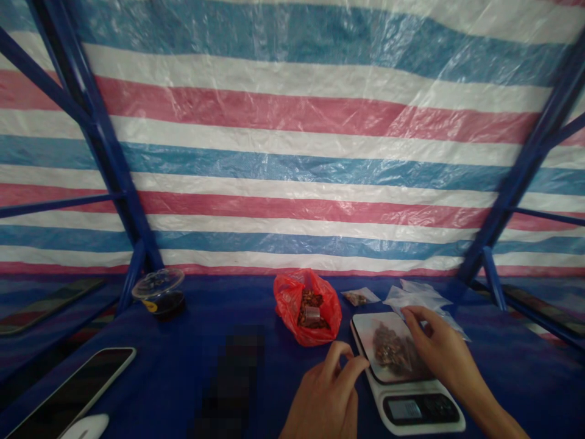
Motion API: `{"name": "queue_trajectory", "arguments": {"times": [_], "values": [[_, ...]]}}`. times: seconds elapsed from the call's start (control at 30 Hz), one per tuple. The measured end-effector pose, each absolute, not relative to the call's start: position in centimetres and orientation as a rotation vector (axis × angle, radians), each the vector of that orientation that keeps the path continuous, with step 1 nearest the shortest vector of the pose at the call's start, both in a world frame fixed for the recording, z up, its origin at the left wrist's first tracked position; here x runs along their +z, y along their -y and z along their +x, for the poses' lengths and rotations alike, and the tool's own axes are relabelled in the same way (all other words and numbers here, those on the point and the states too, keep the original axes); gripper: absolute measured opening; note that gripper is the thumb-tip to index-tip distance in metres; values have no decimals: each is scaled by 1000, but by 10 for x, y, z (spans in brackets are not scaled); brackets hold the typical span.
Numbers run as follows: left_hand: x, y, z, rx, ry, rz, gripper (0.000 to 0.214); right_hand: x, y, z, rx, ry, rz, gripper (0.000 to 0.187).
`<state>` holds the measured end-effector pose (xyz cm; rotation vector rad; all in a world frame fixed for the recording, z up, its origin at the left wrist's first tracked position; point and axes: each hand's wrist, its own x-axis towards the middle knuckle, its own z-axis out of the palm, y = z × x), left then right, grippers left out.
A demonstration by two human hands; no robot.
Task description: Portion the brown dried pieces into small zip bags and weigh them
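Note:
A small clear plastic bag (389,349) with brown dried pieces lies on the platform of a white kitchen scale (378,396). My right hand (441,350) reaches over the platform's right side, thumb and index finger closed at the bag's upper edge. Beside the scale's left edge is my left hand (326,393), its fingers curled and thumb and index tip close together; anything between them is hidden. Just beyond my left hand stands an open red plastic bag (287,308) holding more brown pieces and a small clear object (312,314). The digits on the scale's display are unreadable.
Behind the scale lie a small filled bag (361,297) and several flat clear bags (418,294). At left are a lidded plastic bowl (159,292) with dark contents, a phone (75,390) and a white object (86,428). Blue metal posts (103,146) and striped sheeting (297,140) rise behind.

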<state>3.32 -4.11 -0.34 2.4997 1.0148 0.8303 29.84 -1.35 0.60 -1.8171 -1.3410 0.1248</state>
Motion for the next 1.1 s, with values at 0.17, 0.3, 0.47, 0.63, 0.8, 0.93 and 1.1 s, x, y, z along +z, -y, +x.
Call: {"name": "queue_trajectory", "arguments": {"times": [0.17, 0.3, 0.47, 0.63, 0.8, 0.93, 1.1], "values": [[-8, 39, 31, 815, -1035, 2475, 56, 7, 13, 298, 162, 1322, -1927, 53], [-13, 37, 31, 822, -1020, 2474, 55, 10, 13, 295, 141, 1324, -1949, 55], [-13, 36, 33, 833, -1005, 2467, 54, 11, 14, 293, 167, 1323, -1991, 58], [-11, 36, 32, 829, -999, 2463, 53, 11, 15, 294, 185, 1332, -2012, 62], [-15, 36, 31, 820, -1014, 2456, 53, 13, 16, 294, 240, 1329, -2064, 67], [-17, 34, 31, 826, -1037, 2429, 54, 14, 18, 296, 253, 1289, -2079, 74], [-19, 32, 31, 857, -1038, 2411, 54, 11, 16, 296, 281, 1328, -2005, 65]]}}
